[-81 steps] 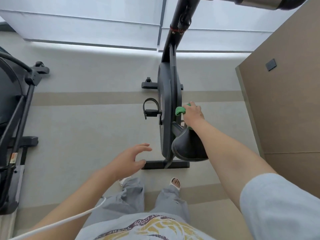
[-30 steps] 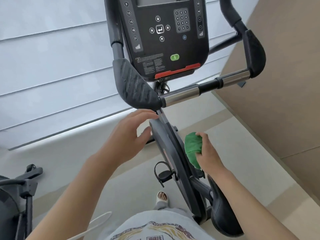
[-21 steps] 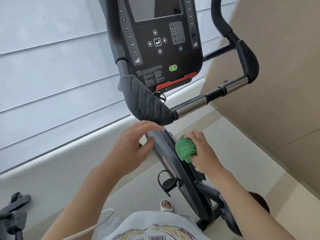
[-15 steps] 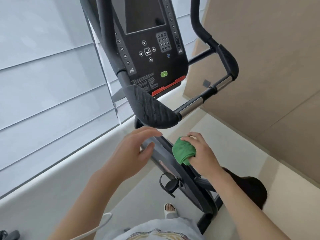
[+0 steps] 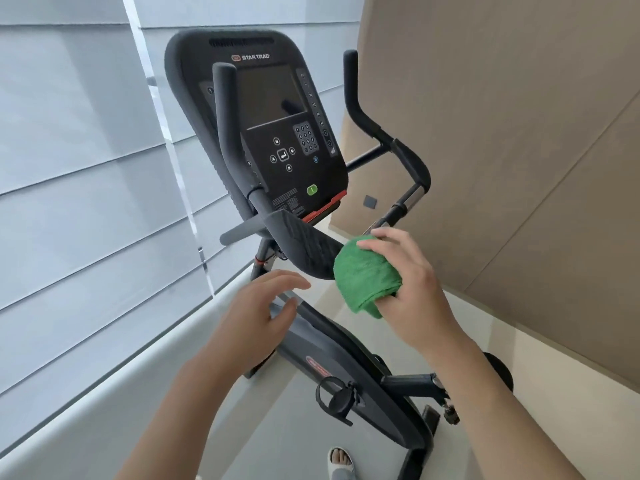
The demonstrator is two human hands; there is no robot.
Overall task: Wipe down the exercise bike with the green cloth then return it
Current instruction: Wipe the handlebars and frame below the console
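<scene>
While two hands (image 5: 408, 289) hover, one green cloth (image 5: 365, 277) shows.

- My single view comes from a head-worn wide-angle camera, looking forward and down along both forearms.
- It sits close above the exercise bike (image 5: 349, 362), facing its console (image 5: 277, 133) and handlebars (image 5: 408, 161), with window blinds (image 5: 69, 168) to the left and a tan wall (image 5: 519, 133) to the right.
- The left hand (image 5: 256, 317) and right hand (image 5: 412, 289) fill the near centre; a sandalled foot (image 5: 341, 459) shows at the bottom edge.
- Straight lines bow toward the frame edges.
</scene>
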